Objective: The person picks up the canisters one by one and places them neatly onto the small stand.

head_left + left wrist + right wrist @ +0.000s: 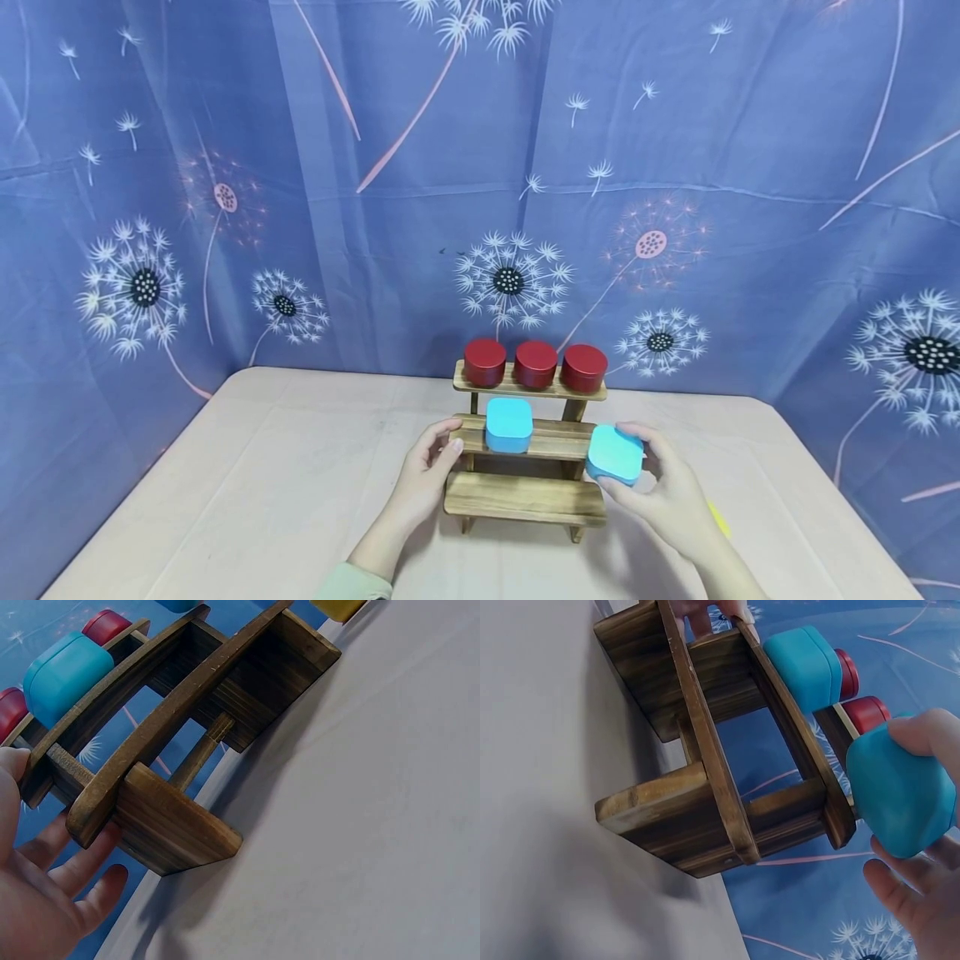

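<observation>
A three-tier wooden display stand [525, 497] stands on the table. My left hand [422, 472] grips the left end of its middle tier, thumb on top and fingers beneath in the left wrist view. On that tier, left of centre, sits a blue square tin with rounded corners [509, 425]. My right hand [663, 492] holds a second blue tin [615, 455] between thumb and fingers at the tier's right end. In the right wrist view this tin [900, 791] overlaps the shelf's edge. Three round red tins [536, 364] line the top tier.
The bottom tier's bare board faces me. A yellow object [718, 518] lies on the table to the right, partly hidden behind my right hand and forearm. A blue dandelion-print curtain [420, 275] hangs behind and beside the pale tabletop [300, 467].
</observation>
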Demonstrator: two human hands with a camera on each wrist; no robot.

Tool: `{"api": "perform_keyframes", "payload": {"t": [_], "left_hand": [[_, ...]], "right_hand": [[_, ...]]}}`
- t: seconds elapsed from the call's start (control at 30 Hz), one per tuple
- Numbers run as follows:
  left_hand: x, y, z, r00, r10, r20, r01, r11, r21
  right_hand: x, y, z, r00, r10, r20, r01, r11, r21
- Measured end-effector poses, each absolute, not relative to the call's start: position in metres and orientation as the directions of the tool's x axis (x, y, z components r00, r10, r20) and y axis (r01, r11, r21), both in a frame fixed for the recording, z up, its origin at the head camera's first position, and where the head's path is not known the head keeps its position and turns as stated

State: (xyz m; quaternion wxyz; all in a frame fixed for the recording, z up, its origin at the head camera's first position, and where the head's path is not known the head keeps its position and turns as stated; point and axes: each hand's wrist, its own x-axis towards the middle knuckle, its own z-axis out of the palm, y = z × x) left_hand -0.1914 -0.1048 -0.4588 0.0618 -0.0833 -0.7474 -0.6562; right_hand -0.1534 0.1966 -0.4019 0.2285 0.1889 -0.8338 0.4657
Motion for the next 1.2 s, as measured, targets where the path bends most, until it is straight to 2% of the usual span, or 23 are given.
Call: {"api": "perform_keyframes", "payload": {"t": [0.2,0.77,1.03,1.2], "left_hand": [[-0.191,-0.104,-0.457,-0.977,0.043,0.211,0.214,0.119,0.970],[-0.192,-0.105,-0.458,-0.979,0.039,0.199,0.203,0.126,0.971],[-0.191,-0.105,-0.459,-0.978,0.042,0.204,0.208,0.138,0.968],[-0.192,-0.105,-0.459,-0.979,0.040,0.199,0.202,0.130,0.971]], "right_hand": [[-0.157,0.193,-0.403,-0.802,-0.107,0.588,-0.558,0.485,-0.673],[-0.163,0.185,-0.405,-0.823,-0.092,0.560,-0.502,0.580,-0.642],[-0.167,0.181,-0.407,-0.820,-0.082,0.566,-0.510,0.554,-0.658],[-0.168,0.177,-0.410,-0.807,-0.077,0.586,-0.545,0.480,-0.687]]}}
